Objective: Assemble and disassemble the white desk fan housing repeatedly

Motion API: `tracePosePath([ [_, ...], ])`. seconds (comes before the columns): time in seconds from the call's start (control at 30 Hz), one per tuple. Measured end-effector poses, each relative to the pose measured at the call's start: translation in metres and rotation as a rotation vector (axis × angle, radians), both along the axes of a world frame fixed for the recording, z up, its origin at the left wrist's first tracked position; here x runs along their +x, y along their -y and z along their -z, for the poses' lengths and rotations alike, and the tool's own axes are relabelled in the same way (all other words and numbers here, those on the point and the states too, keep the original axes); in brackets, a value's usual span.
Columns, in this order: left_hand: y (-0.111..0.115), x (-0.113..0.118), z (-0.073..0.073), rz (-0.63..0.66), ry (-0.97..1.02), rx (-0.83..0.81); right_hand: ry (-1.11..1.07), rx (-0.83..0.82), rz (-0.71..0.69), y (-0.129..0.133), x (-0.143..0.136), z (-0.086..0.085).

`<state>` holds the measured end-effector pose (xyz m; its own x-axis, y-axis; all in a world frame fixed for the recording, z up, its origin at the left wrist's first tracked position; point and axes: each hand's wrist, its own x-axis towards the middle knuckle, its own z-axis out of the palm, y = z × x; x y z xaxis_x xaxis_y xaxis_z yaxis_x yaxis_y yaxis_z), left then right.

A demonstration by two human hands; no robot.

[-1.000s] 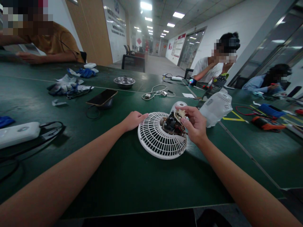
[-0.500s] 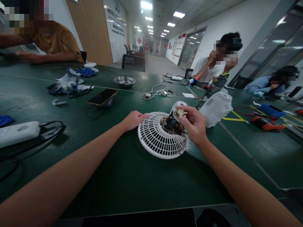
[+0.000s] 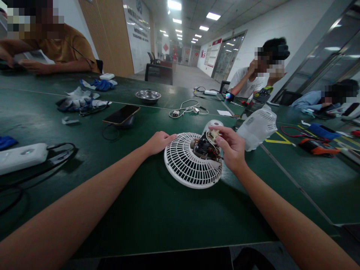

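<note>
One white grille (image 3: 187, 165): in front of you on the green table (image 3: 168, 225), motor (image 3: 205, 149) on top.
Left hand (image 3: 157, 143): at its rim; brace lightly; finger spread unclear.
Right hand (image 3: 232, 146): thumb and fingers pinch the cream part (image 3: 215, 134); move it gently, sparing the thin wires (image 3: 216, 152).
White housing (image 3: 257, 129): to your right, inside hidden.
Steel bowl (image 3: 148, 100): farther off; you can't make out any contents.
</note>
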<state>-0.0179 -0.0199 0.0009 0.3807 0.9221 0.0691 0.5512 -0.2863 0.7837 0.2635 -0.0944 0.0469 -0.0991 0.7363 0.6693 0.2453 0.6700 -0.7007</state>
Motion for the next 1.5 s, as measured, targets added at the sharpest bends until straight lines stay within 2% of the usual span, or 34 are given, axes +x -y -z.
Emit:
tracePosePath([
  [0.47,-0.003,0.0,0.004,-0.006,0.004,0.002,-0.057,-0.09,-0.056,-0.001,-0.003,-0.005],
  [0.7,-0.004,0.001,0.003,-0.036,-0.032,0.018,-0.075,-0.067,-0.043,-0.011,0.006,0.001],
  [0.77,-0.004,0.001,0.003,-0.047,-0.036,0.014,-0.091,-0.014,0.007,-0.019,0.015,0.004],
  [0.83,-0.004,0.002,0.002,-0.063,-0.044,0.01,-0.048,0.032,0.135,-0.028,0.029,0.007],
  [0.93,-0.003,0.002,-0.001,-0.078,-0.045,-0.006,0.163,0.03,0.371,-0.044,0.052,0.016],
  [1.0,-0.003,0.001,-0.003,-0.09,-0.047,-0.009,0.302,-0.032,0.462,-0.054,0.065,0.023],
  [1.07,-0.003,0.0,-0.004,-0.108,-0.056,-0.001,0.383,-0.109,0.484,-0.061,0.073,0.031],
  [1.2,-0.003,-0.001,-0.004,-0.12,-0.064,0.015,0.434,-0.202,0.436,-0.069,0.076,0.047],
  [1.37,-0.002,-0.001,-0.001,-0.114,-0.064,0.066,0.294,-0.283,0.454,-0.075,0.075,0.056],
  [1.43,-0.002,0.0,-0.001,-0.114,-0.059,0.07,0.1,-0.363,0.451,-0.077,0.076,0.054],
  [1.5,-0.002,0.0,-0.002,-0.117,-0.06,0.071,-0.136,-0.503,0.345,-0.075,0.074,0.048],
])
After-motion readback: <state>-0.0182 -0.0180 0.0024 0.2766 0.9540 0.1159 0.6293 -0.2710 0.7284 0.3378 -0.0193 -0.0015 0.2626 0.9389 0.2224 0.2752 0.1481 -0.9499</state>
